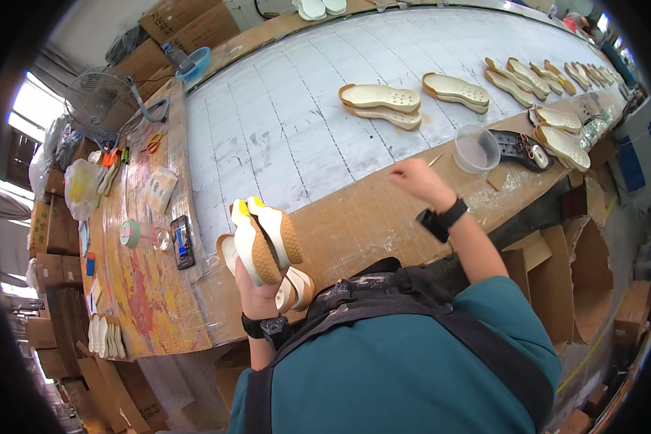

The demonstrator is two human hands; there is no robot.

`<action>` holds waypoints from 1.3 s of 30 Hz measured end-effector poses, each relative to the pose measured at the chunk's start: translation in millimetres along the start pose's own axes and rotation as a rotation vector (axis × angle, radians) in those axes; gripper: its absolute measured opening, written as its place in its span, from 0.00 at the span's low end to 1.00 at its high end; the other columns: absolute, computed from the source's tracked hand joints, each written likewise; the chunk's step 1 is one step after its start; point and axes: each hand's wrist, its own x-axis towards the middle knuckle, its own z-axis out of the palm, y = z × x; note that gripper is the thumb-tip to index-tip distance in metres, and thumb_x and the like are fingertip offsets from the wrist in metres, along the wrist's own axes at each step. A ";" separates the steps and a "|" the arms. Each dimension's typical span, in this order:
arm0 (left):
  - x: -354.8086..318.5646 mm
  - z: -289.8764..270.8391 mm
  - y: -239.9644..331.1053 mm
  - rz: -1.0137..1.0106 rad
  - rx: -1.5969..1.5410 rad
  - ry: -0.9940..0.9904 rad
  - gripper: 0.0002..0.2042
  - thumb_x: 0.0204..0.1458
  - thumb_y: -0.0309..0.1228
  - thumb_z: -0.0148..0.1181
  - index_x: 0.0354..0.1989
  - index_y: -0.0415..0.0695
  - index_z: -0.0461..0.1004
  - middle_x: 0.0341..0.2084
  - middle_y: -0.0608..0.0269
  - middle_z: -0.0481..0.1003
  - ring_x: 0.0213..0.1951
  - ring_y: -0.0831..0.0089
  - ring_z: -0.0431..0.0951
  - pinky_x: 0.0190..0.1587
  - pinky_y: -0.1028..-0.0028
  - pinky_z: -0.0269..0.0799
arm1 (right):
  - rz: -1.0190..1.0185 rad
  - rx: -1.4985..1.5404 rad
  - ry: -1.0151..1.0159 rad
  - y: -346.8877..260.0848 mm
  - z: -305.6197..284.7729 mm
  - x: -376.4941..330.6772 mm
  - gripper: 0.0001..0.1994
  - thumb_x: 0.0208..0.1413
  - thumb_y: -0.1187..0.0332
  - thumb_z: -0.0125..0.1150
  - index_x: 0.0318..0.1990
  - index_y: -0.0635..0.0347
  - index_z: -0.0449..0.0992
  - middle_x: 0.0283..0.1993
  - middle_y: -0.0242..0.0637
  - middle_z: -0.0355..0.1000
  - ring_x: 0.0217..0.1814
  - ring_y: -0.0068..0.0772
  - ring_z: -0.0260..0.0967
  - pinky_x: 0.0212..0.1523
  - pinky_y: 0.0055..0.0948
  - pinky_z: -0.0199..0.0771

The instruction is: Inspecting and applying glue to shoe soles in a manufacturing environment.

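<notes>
My left hand [255, 291] is closed around a pair of shoe soles [256, 249], white-walled with tan studded bottoms and yellow patches at the far ends. They are held upright over the near left corner of the table. Other soles [295, 289] lie on the cardboard edge beside that hand. My right hand [414, 179] hovers over the cardboard strip, its fingers curled together; whatever they may hold is hidden. A thin pointed stick [436, 159] shows just beyond it. Farther right are a clear plastic tub [477, 149] and a black sole-shaped piece [521, 150].
Pairs of cream soles [380, 105] line the white table [267, 130] toward the far right. On the left side table are a phone [182, 242], a jar with a green lid [130, 233], scissors [154, 142] and a fan [100, 101]. Open cardboard boxes [557, 282] stand at my right.
</notes>
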 end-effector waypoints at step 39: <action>-2.9 5.8 -34.1 0.417 1.695 0.018 0.26 0.32 0.25 0.67 0.44 0.39 0.65 0.37 0.60 0.72 0.39 0.72 0.73 0.39 0.75 0.69 | 0.406 -0.078 0.787 180.8 -92.9 -23.4 0.09 0.43 0.66 0.55 0.26 0.64 0.72 0.22 0.42 0.71 0.28 0.36 0.71 0.28 0.32 0.69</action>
